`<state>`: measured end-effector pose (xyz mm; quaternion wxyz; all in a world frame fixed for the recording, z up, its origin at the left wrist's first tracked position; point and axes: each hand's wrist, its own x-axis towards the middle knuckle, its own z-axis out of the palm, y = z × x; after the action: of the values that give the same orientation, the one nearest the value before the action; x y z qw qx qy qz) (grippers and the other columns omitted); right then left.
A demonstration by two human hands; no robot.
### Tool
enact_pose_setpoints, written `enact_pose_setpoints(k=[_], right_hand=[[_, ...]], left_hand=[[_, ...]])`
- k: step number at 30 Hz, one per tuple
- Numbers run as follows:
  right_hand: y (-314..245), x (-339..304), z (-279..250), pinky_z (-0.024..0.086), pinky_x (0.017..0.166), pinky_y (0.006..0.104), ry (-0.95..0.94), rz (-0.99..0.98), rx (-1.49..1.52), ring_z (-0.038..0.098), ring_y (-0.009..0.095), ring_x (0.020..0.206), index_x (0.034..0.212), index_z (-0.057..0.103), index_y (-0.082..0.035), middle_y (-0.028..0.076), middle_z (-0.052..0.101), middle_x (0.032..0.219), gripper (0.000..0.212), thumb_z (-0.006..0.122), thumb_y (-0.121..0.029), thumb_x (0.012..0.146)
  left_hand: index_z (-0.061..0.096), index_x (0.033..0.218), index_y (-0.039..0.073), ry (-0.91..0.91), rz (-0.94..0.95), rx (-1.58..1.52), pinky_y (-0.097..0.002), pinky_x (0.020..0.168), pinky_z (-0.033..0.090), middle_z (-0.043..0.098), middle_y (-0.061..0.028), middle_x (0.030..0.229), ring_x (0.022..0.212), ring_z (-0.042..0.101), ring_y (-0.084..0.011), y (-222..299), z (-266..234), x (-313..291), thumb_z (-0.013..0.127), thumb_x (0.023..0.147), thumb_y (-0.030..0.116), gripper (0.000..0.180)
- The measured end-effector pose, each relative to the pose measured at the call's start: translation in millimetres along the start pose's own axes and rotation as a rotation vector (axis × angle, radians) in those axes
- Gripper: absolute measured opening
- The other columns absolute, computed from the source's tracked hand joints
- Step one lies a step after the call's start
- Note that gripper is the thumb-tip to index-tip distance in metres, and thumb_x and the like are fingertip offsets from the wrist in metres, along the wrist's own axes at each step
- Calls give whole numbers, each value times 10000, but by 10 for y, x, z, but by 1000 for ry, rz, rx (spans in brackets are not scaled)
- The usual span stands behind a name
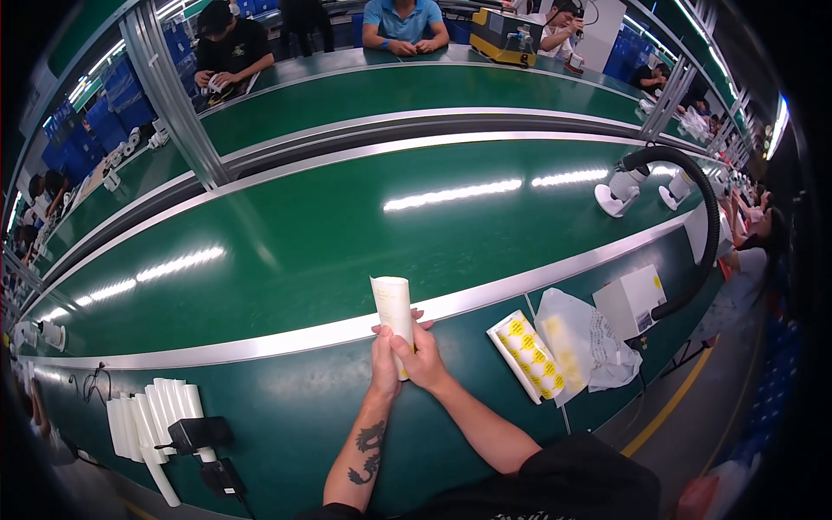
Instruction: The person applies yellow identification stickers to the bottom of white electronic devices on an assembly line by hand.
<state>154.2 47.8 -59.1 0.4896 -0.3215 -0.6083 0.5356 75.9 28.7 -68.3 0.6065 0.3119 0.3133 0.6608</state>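
Note:
Both my hands are closed around a white rolled sheet (394, 302), which stands slightly tilted in front of me. Its top edge flares to a loose corner at the left, and a bit of yellow shows at its lower end. My left hand (384, 362) wraps it from the left, with the thumb along its front. My right hand (424, 355) grips it from the right, its thumb close to the left one. The fingers behind the roll are partly hidden. Right of my hands lies a sheet of round yellow stickers (530, 357) on white backing.
A crumpled clear plastic bag (607, 347) and a white box (630, 299) with a black hose (712, 221) lie right. White tubes (156, 416) and black power adapters (199, 432) sit left. Beyond the metal rail runs a green conveyor belt (303, 225) carrying white devices (617, 195); people work opposite.

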Motion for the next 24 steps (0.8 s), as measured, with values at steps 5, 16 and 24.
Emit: enact_pose_setpoints(k=[5, 16, 24], right_hand=[[-60, 10, 35, 464, 780, 306, -11, 7, 12, 586, 196, 907, 1112, 501, 33, 128, 612, 983, 385, 529, -265, 870], [-52, -9, 19, 448, 768, 317, 0, 57, -19, 561, 206, 897, 1125, 487, 44, 136, 577, 963, 428, 529, -292, 864], [-18, -7, 15, 449, 762, 321, 16, 12, -34, 567, 220, 884, 1116, 491, 44, 145, 579, 963, 428, 531, -297, 861]], left_hand=[[402, 1222, -68, -29, -25, -54, -376, 884, 430, 499, -186, 1169, 1035, 536, -311, -159, -127, 31, 293, 912, 440, 605], [438, 1195, -30, 70, -88, -22, -370, 879, 428, 518, -145, 1137, 1027, 525, -265, -213, -195, 26, 299, 915, 417, 545], [474, 1179, -1, 123, -128, 16, -342, 914, 400, 538, -109, 1116, 1042, 509, -225, -245, -212, 18, 295, 920, 395, 507]])
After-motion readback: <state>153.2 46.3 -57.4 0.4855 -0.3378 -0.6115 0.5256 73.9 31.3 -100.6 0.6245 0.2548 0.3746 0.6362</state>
